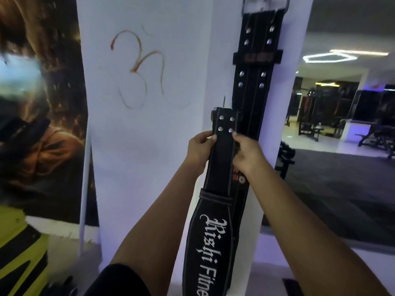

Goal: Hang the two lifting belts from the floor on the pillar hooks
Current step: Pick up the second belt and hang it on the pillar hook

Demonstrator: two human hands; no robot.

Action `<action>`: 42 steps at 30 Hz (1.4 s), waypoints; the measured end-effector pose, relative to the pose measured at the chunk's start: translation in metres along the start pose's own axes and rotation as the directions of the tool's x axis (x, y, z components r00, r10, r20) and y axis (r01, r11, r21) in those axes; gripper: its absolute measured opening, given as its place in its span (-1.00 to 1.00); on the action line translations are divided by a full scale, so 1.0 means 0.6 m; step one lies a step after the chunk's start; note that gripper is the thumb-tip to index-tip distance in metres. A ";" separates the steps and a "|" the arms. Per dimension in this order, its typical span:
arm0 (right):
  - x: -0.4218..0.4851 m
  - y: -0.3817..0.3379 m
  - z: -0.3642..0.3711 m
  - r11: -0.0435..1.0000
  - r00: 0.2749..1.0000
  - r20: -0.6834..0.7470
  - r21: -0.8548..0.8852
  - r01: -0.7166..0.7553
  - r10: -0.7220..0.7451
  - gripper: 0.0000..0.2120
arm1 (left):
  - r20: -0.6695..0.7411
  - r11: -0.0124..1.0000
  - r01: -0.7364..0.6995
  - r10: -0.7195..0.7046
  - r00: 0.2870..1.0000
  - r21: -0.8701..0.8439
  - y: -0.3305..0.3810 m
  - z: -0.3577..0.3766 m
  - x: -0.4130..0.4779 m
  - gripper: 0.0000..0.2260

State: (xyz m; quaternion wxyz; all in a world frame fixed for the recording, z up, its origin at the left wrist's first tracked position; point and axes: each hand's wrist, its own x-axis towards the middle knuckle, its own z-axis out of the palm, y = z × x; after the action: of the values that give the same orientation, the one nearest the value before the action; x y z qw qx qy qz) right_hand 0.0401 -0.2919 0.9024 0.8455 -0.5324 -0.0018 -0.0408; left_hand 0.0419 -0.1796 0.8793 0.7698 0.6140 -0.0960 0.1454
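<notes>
A black lifting belt (pixel 254 67) with silver rivets hangs down the white pillar (pixel 149 124) from its metal buckle at the top edge of the view. In front of it I hold a second black lifting belt (pixel 215 221) with white lettering, upright, its riveted buckle end at the top. My left hand (pixel 199 149) pinches the belt's left edge just below the rivets. Gripping the right edge at the same height is my right hand (pixel 248 153). A thin dark hook or prong (pixel 224 101) sticks out just above the held belt's top end.
A large dark poster (pixel 40 103) covers the wall to the left of the pillar. A yellow-and-black object (pixel 19 253) sits at the lower left. Gym machines and benches (pixel 333 122) stand in the room beyond the pillar on the right, over a dark floor.
</notes>
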 end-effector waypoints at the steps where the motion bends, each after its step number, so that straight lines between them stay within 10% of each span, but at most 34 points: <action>1: 0.007 -0.034 0.005 0.999 0.999 0.021 0.007 0.045 -0.045 -0.90 | 0.006 1.000 -0.027 0.027 1.000 0.005 0.012 0.013 0.010 -0.78; 18: 0.043 -0.276 0.024 0.886 0.887 0.066 -0.058 0.460 -0.456 -0.85 | 0.210 0.955 -0.296 0.288 0.934 0.007 0.099 0.141 0.099 -0.75; 26: 0.036 -0.261 0.021 0.905 0.906 -0.026 -0.058 0.420 -0.422 -0.76 | 0.206 0.919 -0.392 0.379 0.902 0.026 0.130 0.149 0.094 -0.80; 42: 0.031 -0.328 0.074 0.856 0.853 -0.074 -0.015 0.517 -0.516 -0.79 | 0.485 0.993 -0.110 0.072 0.872 0.050 0.013 0.055 0.072 -0.77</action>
State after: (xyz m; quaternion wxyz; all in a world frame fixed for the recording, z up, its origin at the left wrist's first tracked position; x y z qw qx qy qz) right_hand 0.0462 -0.3375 1.0994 0.8045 -0.5081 -0.1129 -0.2860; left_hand 0.0807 -0.2057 0.9082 0.6899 0.6546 -0.3078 0.0275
